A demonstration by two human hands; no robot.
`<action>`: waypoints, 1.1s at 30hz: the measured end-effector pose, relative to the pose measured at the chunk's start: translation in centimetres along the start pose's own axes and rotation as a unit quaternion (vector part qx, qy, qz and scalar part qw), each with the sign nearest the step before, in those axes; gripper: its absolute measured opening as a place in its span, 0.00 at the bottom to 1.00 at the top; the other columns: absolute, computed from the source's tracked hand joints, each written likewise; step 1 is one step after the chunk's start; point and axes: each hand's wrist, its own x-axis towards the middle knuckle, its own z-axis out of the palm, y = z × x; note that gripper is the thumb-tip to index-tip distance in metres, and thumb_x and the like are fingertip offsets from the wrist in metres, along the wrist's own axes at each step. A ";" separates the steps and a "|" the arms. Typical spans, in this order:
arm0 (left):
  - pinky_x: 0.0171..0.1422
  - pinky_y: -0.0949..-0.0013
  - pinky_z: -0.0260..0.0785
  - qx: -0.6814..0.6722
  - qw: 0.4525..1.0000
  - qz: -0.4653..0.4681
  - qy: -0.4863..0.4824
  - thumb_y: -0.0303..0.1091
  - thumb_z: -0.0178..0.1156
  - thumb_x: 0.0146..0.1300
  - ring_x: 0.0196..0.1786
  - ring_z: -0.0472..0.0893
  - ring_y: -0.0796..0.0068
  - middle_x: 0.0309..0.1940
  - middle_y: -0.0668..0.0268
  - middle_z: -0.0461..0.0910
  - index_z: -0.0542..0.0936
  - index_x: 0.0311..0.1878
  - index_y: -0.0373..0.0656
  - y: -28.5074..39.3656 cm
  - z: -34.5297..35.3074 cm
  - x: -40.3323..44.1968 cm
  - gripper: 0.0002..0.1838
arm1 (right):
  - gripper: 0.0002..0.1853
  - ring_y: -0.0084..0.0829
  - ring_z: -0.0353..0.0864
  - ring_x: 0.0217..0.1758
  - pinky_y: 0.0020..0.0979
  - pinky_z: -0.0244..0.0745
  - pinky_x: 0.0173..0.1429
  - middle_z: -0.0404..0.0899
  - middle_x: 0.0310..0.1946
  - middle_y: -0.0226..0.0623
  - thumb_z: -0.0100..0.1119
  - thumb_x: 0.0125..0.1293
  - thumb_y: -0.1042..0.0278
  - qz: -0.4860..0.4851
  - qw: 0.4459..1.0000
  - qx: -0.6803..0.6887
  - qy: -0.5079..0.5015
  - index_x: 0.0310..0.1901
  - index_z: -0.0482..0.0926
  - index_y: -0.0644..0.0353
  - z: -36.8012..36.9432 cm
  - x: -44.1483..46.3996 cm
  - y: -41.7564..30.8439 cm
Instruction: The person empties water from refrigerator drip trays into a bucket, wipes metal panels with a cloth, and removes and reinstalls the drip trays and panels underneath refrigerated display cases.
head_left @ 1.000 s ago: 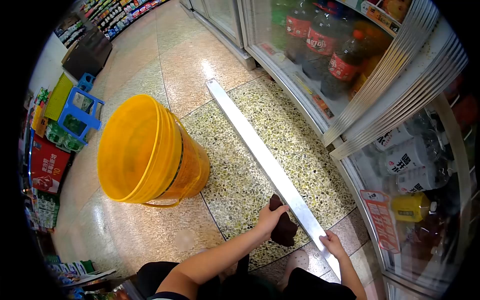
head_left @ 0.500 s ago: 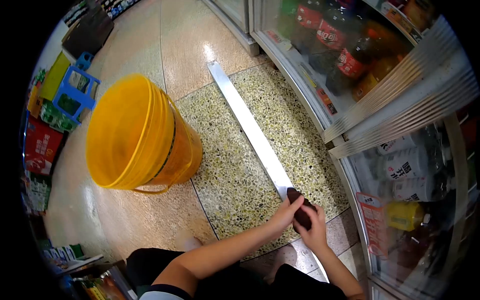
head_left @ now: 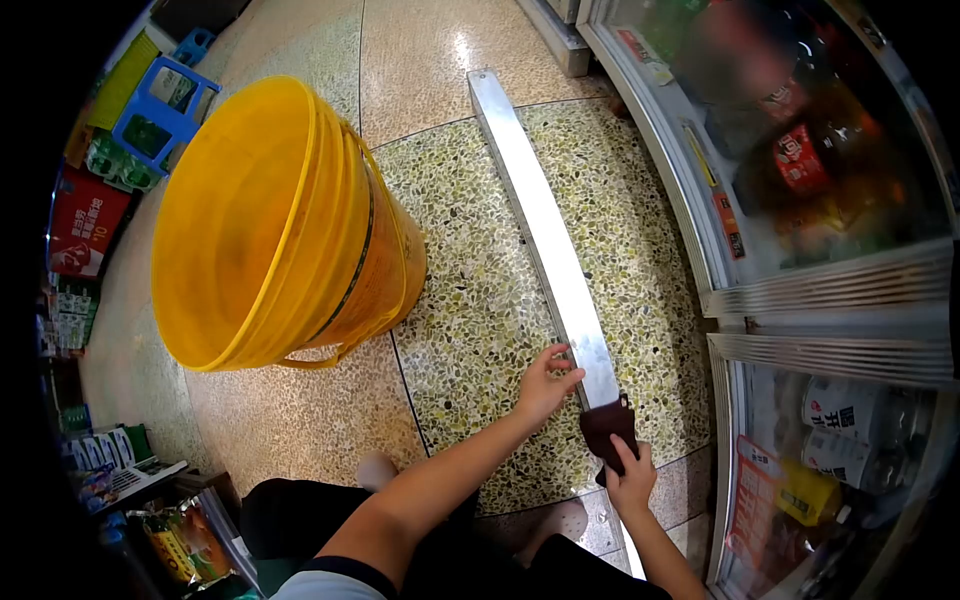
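Observation:
A long silver metal bar (head_left: 545, 215) lies across the speckled floor and runs back toward my legs. Across its near part drapes a dark brown cloth (head_left: 606, 428), which my right hand (head_left: 630, 475) grips at the lower end, pressing it on the bar. My left hand (head_left: 548, 385) is at the bar's left edge, just beyond the cloth, with its fingers apart and the fingertips at the metal. Whether those fingertips press on it I cannot tell. Part of the bar under the cloth and right hand is hidden.
A large yellow bucket (head_left: 300, 230) with its handle hanging down stands left of the bar. Glass-door fridges (head_left: 720, 300) full of bottles line the right side. A blue plastic stool (head_left: 165, 115) and packaged goods (head_left: 180, 545) are at the left.
My left hand has let go of the cloth and moved to the bar's left edge, its fingers spreading. The cloth, bunched in both hands before, now hangs flatter over the bar under my right hand.

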 end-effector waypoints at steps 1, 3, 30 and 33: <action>0.23 0.76 0.66 0.004 1.000 0.002 -0.008 0.34 0.64 0.51 0.27 0.75 0.78 0.40 0.64 0.71 0.65 0.57 0.45 0.3 -0.3 0.1 0.30 | 0.25 0.45 0.73 0.34 0.38 0.71 0.36 0.68 0.36 0.41 0.61 0.43 0.71 -0.020 1.000 0.004 0.015 0.48 0.75 0.41 0.3 1.1 -0.3; 0.26 0.76 0.68 0.007 1.000 0.007 -0.006 0.32 0.64 0.51 0.28 0.76 0.77 0.41 0.64 0.72 0.65 0.58 0.45 0.0 -0.7 0.4 0.30 | 0.25 0.46 0.73 0.34 0.38 0.71 0.36 0.68 0.35 0.41 0.61 0.44 0.71 -0.023 0.999 -0.020 0.011 0.48 0.75 0.41 0.6 4.2 -1.5; 0.36 0.71 0.71 0.213 0.968 0.136 0.011 0.39 0.64 0.48 0.32 0.77 0.69 0.62 0.53 0.56 0.49 0.65 0.34 0.3 0.9 -0.8 0.45 | 0.24 0.38 0.75 0.23 0.33 0.70 0.24 0.71 0.32 0.38 0.61 0.47 0.65 -0.122 0.983 -0.137 0.005 0.50 0.72 0.46 2.9 20.2 -8.2; 0.37 0.70 0.71 0.218 0.967 0.135 0.002 0.41 0.64 0.48 0.32 0.78 0.69 0.63 0.51 0.55 0.49 0.64 0.33 0.6 0.8 -0.9 0.46 | 0.24 0.40 0.76 0.25 0.35 0.71 0.27 0.72 0.35 0.40 0.61 0.47 0.65 -0.143 0.981 -0.102 0.077 0.49 0.71 0.47 6.3 28.5 -11.7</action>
